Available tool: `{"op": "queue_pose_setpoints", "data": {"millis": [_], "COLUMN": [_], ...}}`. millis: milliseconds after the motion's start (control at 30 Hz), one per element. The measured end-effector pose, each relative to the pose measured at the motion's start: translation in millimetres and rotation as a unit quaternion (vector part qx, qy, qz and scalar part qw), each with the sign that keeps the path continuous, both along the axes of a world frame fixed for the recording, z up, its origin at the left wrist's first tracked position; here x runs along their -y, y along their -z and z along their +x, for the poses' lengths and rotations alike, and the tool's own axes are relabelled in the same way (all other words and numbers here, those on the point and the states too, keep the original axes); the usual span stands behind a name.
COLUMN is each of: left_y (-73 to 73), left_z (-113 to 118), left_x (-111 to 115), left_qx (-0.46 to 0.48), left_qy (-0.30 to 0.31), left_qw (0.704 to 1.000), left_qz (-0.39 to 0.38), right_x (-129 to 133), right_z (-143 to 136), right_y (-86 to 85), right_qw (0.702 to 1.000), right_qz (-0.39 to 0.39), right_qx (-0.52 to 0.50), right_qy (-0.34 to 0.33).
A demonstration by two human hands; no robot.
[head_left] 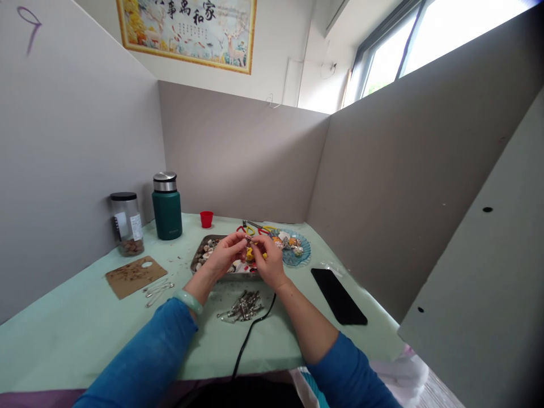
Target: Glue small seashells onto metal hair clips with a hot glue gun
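My left hand (228, 252) and my right hand (268, 260) meet above a metal tray (238, 277). Their fingertips are pinched together around a small item whose kind I cannot make out. Under them the tray holds many small pieces, pale, yellow and red, partly hidden by my hands. Nearer to me lies a pile of small silvery metal pieces (242, 306). To the right of my right hand is a blue scalloped plate (302, 258) with several round orange and whitish pieces on it.
Pliers (255, 228) with red and yellow handles lie behind the tray, near a red cup (206, 220). At left stand a green flask (167, 207) and a clear jar (127, 226), with brown card (136, 277) and large pins (158, 290). A black phone-like slab (339, 296) lies right; a black cable (250, 331) runs toward me.
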State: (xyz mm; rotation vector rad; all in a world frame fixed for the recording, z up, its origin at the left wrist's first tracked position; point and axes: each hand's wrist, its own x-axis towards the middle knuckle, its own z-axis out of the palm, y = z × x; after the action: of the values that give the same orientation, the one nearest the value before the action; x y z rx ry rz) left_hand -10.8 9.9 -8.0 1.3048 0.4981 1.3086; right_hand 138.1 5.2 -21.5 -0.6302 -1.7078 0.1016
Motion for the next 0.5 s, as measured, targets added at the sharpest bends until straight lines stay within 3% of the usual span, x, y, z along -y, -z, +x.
{"op": "queue_pose_setpoints", "data": {"millis": [500], "left_y": [-1.3], "left_z": [2.7], "left_x": [0.4], "left_qx": [-0.016], "left_qy": [-0.027], "left_qw": [0.999], "left_qz": [0.017], "right_x": [-1.1], "right_z": [-0.4], "right_y": [2.5], "right_qw": [1.0], "right_qz": [-0.026], "right_qx": [0.002], "right_qy": [-0.01]}}
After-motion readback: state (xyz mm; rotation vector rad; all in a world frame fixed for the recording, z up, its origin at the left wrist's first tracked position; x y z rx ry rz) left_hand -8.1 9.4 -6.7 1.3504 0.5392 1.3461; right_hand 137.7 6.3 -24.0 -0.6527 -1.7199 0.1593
